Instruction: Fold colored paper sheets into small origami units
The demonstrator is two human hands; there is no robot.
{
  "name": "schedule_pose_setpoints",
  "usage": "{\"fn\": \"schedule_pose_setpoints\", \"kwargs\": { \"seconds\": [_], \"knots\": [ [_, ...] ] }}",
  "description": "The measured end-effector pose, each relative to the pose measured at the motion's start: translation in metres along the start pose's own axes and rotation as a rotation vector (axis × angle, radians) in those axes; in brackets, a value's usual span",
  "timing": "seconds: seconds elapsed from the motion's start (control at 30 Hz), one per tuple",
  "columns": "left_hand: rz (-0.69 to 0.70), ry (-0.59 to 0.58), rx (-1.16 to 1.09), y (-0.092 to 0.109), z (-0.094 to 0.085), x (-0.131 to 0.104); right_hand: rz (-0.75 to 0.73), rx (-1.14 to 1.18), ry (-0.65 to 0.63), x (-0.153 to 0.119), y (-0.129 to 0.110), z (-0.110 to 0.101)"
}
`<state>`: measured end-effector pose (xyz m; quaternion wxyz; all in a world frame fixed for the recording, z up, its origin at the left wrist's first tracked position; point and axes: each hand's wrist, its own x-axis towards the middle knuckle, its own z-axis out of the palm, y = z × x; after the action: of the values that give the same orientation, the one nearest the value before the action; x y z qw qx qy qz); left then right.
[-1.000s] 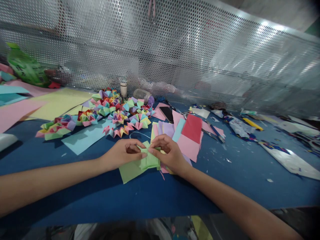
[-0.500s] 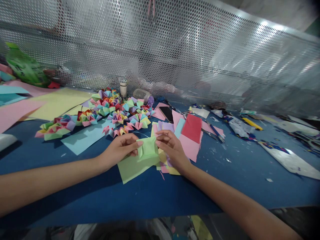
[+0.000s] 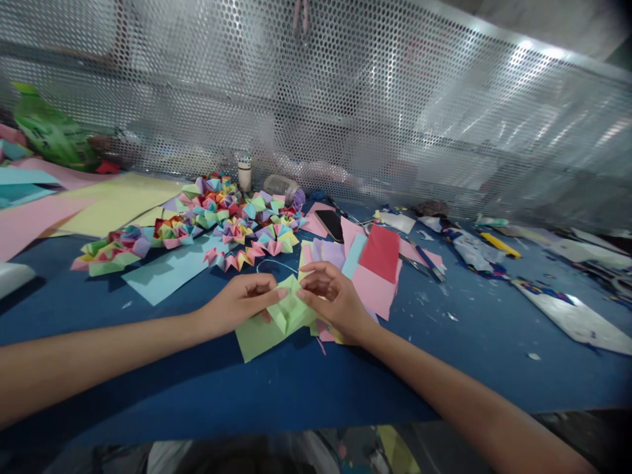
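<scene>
Between my two hands is a small green origami paper, creased, with one corner pointing away from me. My left hand pinches its left side between thumb and fingers. On the right side my right hand pinches it the same way, other fingers curled. Beneath it a flat green sheet lies on the blue table. Cut paper pieces in pink, yellow and purple lie partly hidden under my right hand. A red paper square rests just beyond.
Folded multicoloured paper chains are heaped behind my left hand, beside a light blue sheet. A phone, scissors, a yellow cutter and a tipped jar lie farther back. A perforated metal screen bounds the table's far side.
The green paper has gone from a squarish, flat-topped shape to one with a point at the far side. My hands have come slightly closer together.
</scene>
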<state>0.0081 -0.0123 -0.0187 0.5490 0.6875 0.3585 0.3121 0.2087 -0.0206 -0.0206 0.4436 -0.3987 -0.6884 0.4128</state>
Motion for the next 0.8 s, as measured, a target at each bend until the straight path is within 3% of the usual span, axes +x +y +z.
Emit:
{"fn": "schedule_pose_setpoints", "kwargs": {
  "seconds": [0.33, 0.53, 0.8],
  "knots": [
    [0.070, 0.133, 0.040, 0.003, -0.001, -0.001, 0.086, 0.120, -0.042, -0.002, -0.011, -0.004],
    [0.020, 0.122, 0.025, 0.006, -0.001, -0.002, -0.005, 0.045, 0.027, -0.002, -0.005, 0.000],
    [0.062, 0.127, 0.121, 0.004, -0.001, -0.004, 0.097, 0.087, -0.051, -0.001, -0.008, -0.002]
  ]
}}
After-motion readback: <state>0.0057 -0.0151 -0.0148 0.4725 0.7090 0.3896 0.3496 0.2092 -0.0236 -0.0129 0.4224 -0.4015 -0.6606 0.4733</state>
